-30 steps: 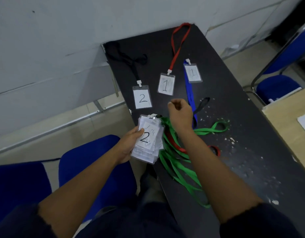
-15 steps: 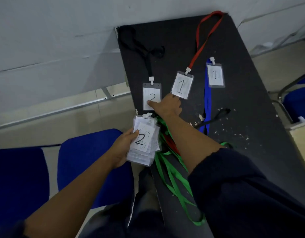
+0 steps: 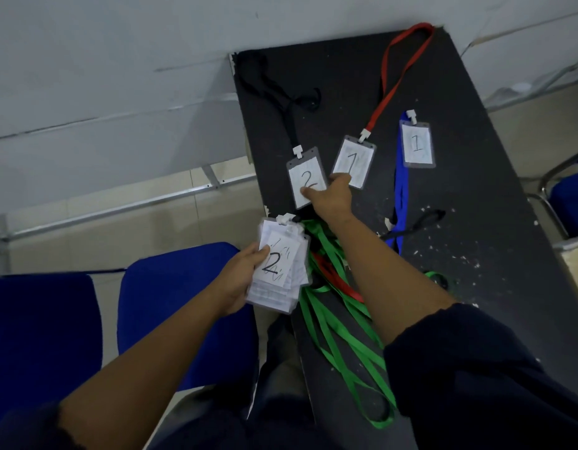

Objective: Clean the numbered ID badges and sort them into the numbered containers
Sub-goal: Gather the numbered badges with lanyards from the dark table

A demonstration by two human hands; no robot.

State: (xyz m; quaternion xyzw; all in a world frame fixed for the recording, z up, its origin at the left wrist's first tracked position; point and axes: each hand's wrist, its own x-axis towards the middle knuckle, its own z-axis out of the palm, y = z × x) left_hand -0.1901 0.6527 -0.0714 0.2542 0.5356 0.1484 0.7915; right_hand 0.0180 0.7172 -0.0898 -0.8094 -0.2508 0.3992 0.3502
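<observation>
Left hand gripping stack of clear plastic badges; right hand, fingers spread, touching black-lanyard badge marked 2 on black desk.

Matt black table, woven green lanyards.

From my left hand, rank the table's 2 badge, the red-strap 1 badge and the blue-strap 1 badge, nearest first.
From the left hand:
1. 2 badge, left of the row.
2. red-strap 1 badge, middle.
3. blue-strap 1 badge, far right.

left hand: curled, grips badge stack | right hand: arm outstretched, palm down
</observation>
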